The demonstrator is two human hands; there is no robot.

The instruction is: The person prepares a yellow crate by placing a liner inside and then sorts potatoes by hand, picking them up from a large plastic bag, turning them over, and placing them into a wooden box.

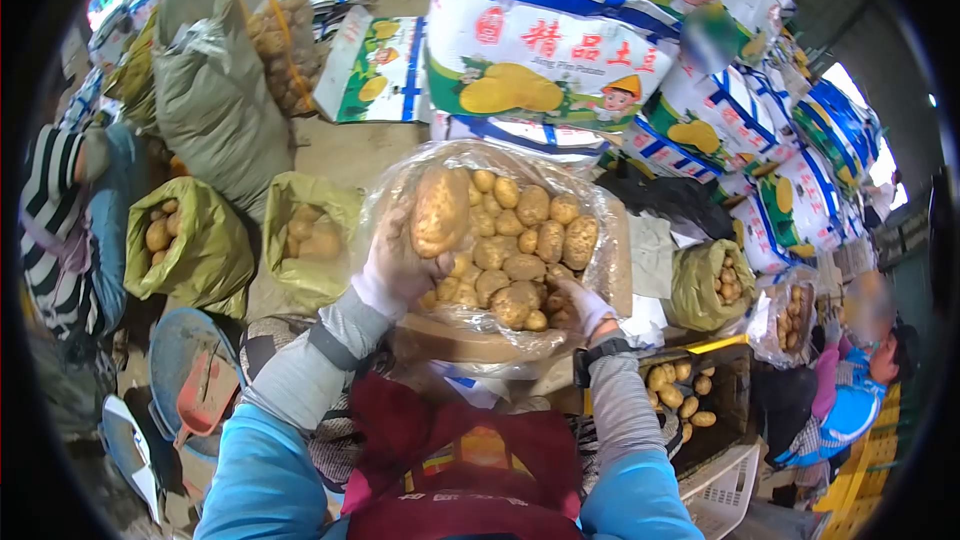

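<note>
My left hand, in a pale glove with dirty fingers, grips a large potato over the left side of a cardboard box. Clear plastic film lines this box and spreads over its rim. Inside lie many smaller potatoes, brown and dusty. At the box's near right corner, my right hand reaches down against the potatoes. Its fingertips are partly hidden among them, so I cannot tell whether they grip one.
Printed potato cartons are stacked beyond the box and to the right. Green sacks of potatoes stand left, near a blue basin with a red dustpan. A dark crate holds potatoes at right. People sit at both sides.
</note>
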